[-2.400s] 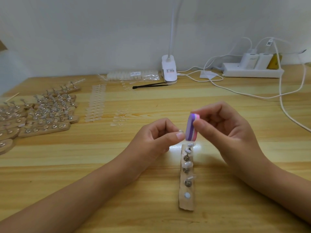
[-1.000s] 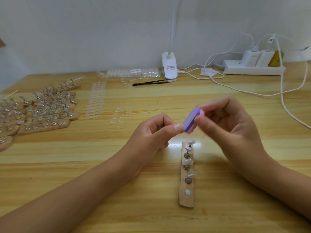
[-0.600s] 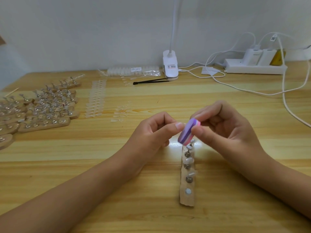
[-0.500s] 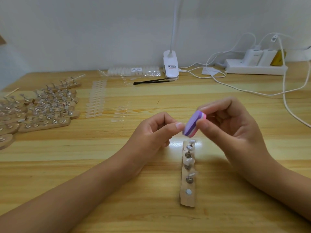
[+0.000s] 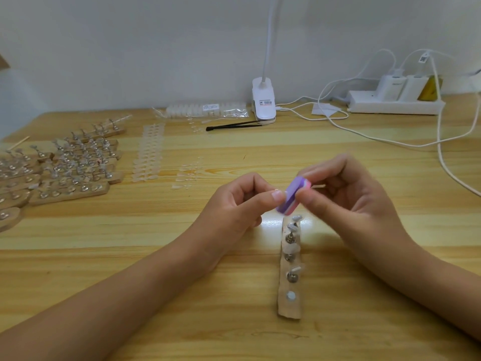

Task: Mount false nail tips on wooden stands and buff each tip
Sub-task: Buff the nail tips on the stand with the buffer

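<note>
**Item 1. Buffing in hand, centre of the pale wooden table [image 5: 182,342].**

- Right hand [image 5: 346,201]: thumb and fingers curled round a small purple-and-pink layered buffer block [image 5: 292,198], which is held off the table.
- Left hand [image 5: 234,204]: fingers curled, thumb and forefinger pinched together against the block's purple face. What they pinch is hidden. Judged to be a false nail tip, possibly on its peg.
- Change: the block stood upright 2.4 s ago. It now leans with its top to the right, and over the last second it has sat lower, higher, then lower again. The left hand has kept its place. Judged to be rubbing strokes, so this tip is mid-buff and not finished.

**Item 2. Narrow wooden stand strip with metal pegs [image 5: 290,308], just near of the hands.**

- Lies lengthwise, near to far, unmoved.
- Several pegs carry pale tips. The nearest spot shows only a white round pad, so it is likely the place awaiting the held piece.

**Item 3. Stock, far left.**

- Rows of loaded wooden stands [image 5: 70,188], with strips of clear unmounted tips [image 5: 148,157] to their right.
- Both unchanged, so much of the task still lies ahead.
</note>
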`<state>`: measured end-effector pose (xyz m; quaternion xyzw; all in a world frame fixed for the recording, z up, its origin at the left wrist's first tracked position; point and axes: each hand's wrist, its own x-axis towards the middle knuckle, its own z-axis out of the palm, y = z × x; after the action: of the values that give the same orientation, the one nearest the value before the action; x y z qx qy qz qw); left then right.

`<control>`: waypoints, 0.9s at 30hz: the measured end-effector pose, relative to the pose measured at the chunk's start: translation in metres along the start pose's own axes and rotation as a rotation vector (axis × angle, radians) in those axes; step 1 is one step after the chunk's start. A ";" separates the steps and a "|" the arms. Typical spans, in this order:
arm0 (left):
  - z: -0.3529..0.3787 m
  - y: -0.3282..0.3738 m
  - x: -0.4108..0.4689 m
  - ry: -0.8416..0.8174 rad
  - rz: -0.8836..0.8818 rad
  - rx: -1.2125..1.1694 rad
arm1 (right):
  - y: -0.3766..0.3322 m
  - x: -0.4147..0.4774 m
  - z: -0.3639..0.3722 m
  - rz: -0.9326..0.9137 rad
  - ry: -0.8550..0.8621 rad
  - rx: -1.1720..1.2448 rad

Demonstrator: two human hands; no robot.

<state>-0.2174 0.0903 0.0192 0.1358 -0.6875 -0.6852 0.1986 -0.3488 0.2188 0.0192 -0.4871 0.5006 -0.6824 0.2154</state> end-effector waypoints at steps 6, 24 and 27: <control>0.000 -0.001 0.001 0.014 -0.003 -0.009 | -0.002 0.000 0.001 0.014 0.024 0.027; 0.000 0.000 0.001 0.026 0.001 -0.001 | 0.000 0.000 0.005 0.016 -0.003 0.045; 0.000 0.000 0.001 0.031 0.001 -0.014 | 0.000 -0.001 0.005 0.012 0.008 0.037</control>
<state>-0.2182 0.0898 0.0191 0.1445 -0.6795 -0.6878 0.2106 -0.3440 0.2172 0.0192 -0.4773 0.4918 -0.6921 0.2264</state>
